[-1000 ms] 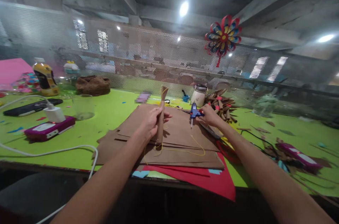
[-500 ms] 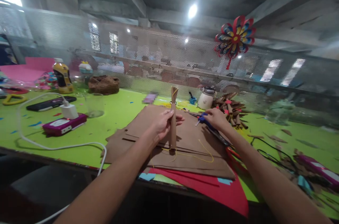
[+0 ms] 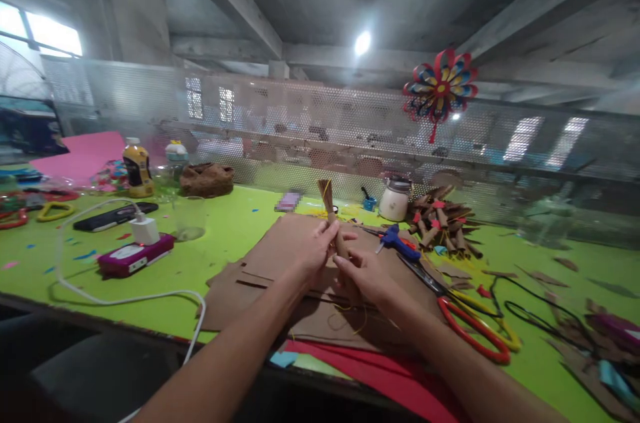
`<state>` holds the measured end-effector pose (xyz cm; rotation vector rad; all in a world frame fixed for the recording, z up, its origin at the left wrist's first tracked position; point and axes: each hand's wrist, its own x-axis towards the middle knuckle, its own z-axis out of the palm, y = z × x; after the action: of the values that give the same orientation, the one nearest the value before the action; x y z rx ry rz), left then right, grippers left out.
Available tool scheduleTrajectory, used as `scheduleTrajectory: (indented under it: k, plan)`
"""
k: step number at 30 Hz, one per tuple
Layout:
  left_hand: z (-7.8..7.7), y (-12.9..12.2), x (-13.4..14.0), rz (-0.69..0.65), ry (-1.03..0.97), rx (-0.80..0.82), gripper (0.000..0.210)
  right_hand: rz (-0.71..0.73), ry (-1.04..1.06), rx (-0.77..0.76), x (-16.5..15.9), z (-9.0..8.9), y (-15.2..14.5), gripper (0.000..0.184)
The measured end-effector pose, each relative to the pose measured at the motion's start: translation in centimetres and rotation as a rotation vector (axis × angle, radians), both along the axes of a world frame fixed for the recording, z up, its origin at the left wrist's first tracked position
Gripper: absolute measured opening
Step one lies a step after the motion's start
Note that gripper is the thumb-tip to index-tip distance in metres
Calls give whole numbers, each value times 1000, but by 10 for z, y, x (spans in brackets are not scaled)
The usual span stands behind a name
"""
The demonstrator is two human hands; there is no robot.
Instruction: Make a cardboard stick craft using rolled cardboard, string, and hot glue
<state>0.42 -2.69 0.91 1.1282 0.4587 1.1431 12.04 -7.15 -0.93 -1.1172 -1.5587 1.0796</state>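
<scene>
Upright and slightly tilted over the brown paper sheets (image 3: 280, 249) stands a rolled brown paper tube (image 3: 327, 196) with a flared upper end and yellow string on it. My left hand (image 3: 319, 251) is closed around its middle. The fingers of my right hand (image 3: 369, 277) are closed on the tube's lower part, just below the left hand. Some of the tube is hidden behind the fingers. A blue glue gun (image 3: 400, 243) lies on the sheets, right of my hands, next to scissors with red and yellow handles (image 3: 475, 333).
Behind on the right, several similar paper rolls (image 3: 443, 219) are heaped beside a white jar (image 3: 395, 199). To the left are a purple power bank (image 3: 135, 255) with a white cable, a clear cup (image 3: 189, 217) and a yellow bottle (image 3: 137, 169). Red paper (image 3: 360, 369) lies under the sheets' front edge.
My right hand has left the glue gun and moved left onto the paper tube. My left hand still holds the tube, now tilted more to the left at its top. The camera view has shifted.
</scene>
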Motion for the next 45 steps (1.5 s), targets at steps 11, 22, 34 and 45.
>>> scheduleTrajectory:
  k: [11, 22, 34, 45]
  plan:
    - [-2, 2, -2, 47, -38, -40, 15, -22, -85, 60, -2, -4, -9, 30]
    - [19, 2, -17, 697, 174, 358, 22, -122, 186, 65, 14, 2, 9, 39]
    - [68, 10, -19, 592, 42, 289, 31, -66, 47, 161, 29, 6, 11, 29]
    - [71, 20, -13, 180, 269, 278, 31, 80, 134, 90, 53, 6, 19, 31]
